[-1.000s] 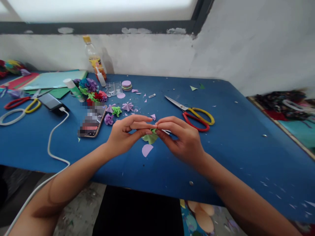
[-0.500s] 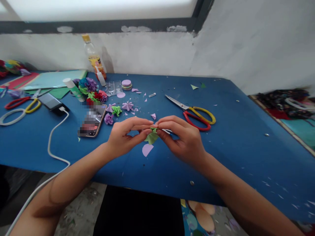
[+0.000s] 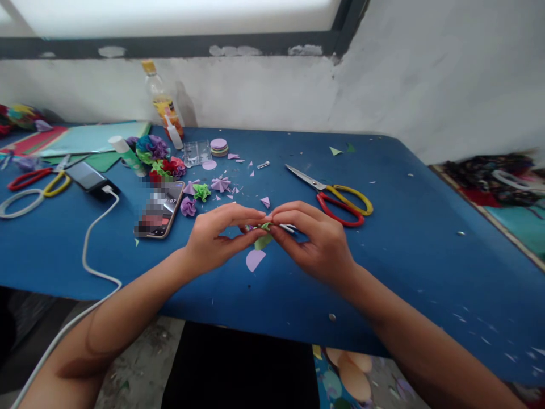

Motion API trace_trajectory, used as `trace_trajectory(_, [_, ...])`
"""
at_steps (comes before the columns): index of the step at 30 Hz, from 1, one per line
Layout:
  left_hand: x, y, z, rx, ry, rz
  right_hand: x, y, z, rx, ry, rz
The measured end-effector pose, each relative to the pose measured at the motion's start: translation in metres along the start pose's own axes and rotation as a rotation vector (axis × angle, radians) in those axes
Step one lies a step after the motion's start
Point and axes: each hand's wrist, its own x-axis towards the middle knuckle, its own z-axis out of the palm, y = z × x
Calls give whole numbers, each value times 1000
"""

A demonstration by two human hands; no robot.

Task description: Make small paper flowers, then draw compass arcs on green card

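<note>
My left hand and my right hand meet fingertip to fingertip above the blue table. Both pinch a small folded green paper piece between thumbs and forefingers. A thin white stick pokes out of my right fingers. A lilac half-circle of paper lies on the table just below the hands. Red and yellow scissors rest shut to the right, beyond my right hand.
A phone lies left of my left hand, with small crumpled paper flowers and lilac scraps behind it. A glue stick, a bottle, a second phone on a white cable, more scissors and coloured sheets sit at the far left.
The green paper has been folded tighter; less of it hangs below the fingers. The hands stay in the same place.
</note>
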Motion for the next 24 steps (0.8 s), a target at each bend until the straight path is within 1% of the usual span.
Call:
trace_trajectory(3, [1, -1, -1, 23, -11, 59, 1, -1, 0, 19, 15, 20])
trace_trajectory(5, [1, -2, -1, 68, -39, 131, 1, -1, 0, 58, 12, 59])
trace_trajectory(7, [2, -4, -2, 101, -66, 159, 2, -2, 0, 101, 0, 105])
trace_trajectory(12, [1, -5, 0, 77, -53, 58, 3, -1, 0, 188, -20, 195])
trace_trajectory(15, [0, -4, 1, 50, -50, 25, 3, -1, 0, 250, -33, 251])
trace_trajectory(20, [1, -3, 0, 50, -61, 36, 3, -1, 0, 418, -80, 421])
trace_trajectory(22, [2, -4, -1, 45, -94, 40, 4, -1, -1, 475, -107, 489])
trace_trajectory(24, [2, -5, -2, 38, -143, 40, 4, -1, -1, 503, -127, 528])
